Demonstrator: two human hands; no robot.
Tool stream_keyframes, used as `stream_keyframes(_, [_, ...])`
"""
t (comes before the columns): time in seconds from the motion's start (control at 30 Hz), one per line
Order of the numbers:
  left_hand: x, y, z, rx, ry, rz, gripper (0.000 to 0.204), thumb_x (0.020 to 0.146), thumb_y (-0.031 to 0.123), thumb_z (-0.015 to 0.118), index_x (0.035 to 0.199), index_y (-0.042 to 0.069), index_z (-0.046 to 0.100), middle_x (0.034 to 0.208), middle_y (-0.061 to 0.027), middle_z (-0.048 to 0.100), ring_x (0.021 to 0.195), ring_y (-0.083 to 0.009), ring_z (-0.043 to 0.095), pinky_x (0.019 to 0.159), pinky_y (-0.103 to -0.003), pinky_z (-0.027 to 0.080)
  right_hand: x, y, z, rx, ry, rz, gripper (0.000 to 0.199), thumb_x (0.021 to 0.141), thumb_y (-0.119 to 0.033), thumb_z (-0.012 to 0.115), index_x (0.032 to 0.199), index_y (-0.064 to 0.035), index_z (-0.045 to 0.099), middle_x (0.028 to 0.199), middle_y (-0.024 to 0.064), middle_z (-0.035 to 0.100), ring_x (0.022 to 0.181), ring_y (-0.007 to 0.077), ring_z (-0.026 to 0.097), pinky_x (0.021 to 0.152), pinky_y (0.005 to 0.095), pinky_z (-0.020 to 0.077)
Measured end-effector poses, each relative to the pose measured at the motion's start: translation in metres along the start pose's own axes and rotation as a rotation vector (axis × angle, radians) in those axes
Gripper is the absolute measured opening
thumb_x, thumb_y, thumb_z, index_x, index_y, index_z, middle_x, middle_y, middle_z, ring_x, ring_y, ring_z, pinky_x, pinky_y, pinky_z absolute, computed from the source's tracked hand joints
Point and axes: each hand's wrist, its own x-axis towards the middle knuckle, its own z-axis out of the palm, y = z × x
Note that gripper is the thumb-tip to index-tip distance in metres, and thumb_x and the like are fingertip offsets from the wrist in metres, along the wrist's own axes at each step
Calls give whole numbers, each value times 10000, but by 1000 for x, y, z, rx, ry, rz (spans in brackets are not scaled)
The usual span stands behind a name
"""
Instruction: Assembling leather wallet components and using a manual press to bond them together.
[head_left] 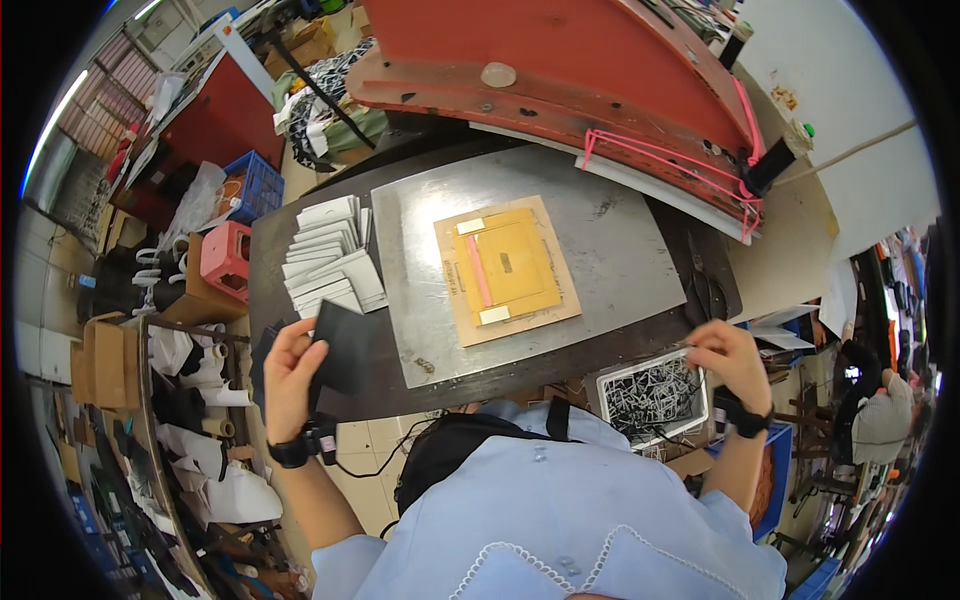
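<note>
My left hand (pixel 292 378) pinches a thin black rectangular piece (pixel 343 348) between thumb and fingers at the table's left front edge. The piece overlaps the near end of a fanned stack of white-grey pieces (pixel 325 250). My right hand (pixel 732 362) is raised at the front right, above a white basket (pixel 652 440) of black and white scraps. Its fingertips come together in a pinch; whether something small is between them cannot be made out. Between the hands and farther back, a yellow die board (pixel 507 262) with a pink strip lies on a brown board (pixel 560 318).
Under the boards is a metal plate (pixel 420 230) on a dark table (pixel 280 230). A large red press arm (pixel 560 60) with pink cord overhangs the far side. Scissors (pixel 706 290) lie at the right edge. A pink stool (pixel 226 258) and blue crate (pixel 258 188) stand left.
</note>
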Motion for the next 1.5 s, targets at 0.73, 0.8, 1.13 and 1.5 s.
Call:
stream_keyframes(0.73, [48, -39, -3, 1240, 257, 461, 569, 698, 143, 830, 1209, 70, 591, 1138, -151, 559, 1127, -348, 523, 1051, -457, 373, 57, -58, 120, -526, -252, -501, 297, 919, -225, 655, 1138, -23, 658, 1055, 168, 688, 955, 332, 657, 828, 376, 516])
stream_keyframes(0.8, [51, -37, -9, 1136, 253, 461, 408, 726, 140, 814, 1084, 72, 629, 1118, -148, 555, 1126, -345, 525, 1003, -477, 391, 59, -56, 130, -507, -316, -541, 290, 923, -235, 650, 1121, -23, 659, 1046, 162, 689, 958, 335, 654, 832, 381, 513])
stream_keyframes(1.13, [6, 55, 93, 522, -497, 370, 173, 837, 143, 768, 965, 41, 711, 836, -112, 691, 717, -238, 672, 657, -300, 527, 63, -91, 169, -181, -465, -579, 283, 930, -238, 680, 1123, -31, 660, 918, 103, 694, 714, 213, 647, 668, 303, 510])
stream_keyframes(1.5, [12, 6, 157, -323, -465, -254, 320, 924, 8, 670, 1205, 14, 517, 956, -80, 704, 847, -92, 657, 740, -216, 520, 42, -44, 150, 293, -522, 59, 223, 995, -186, 619, 1102, 9, 642, 874, 64, 684, 614, 72, 642, 539, 201, 499])
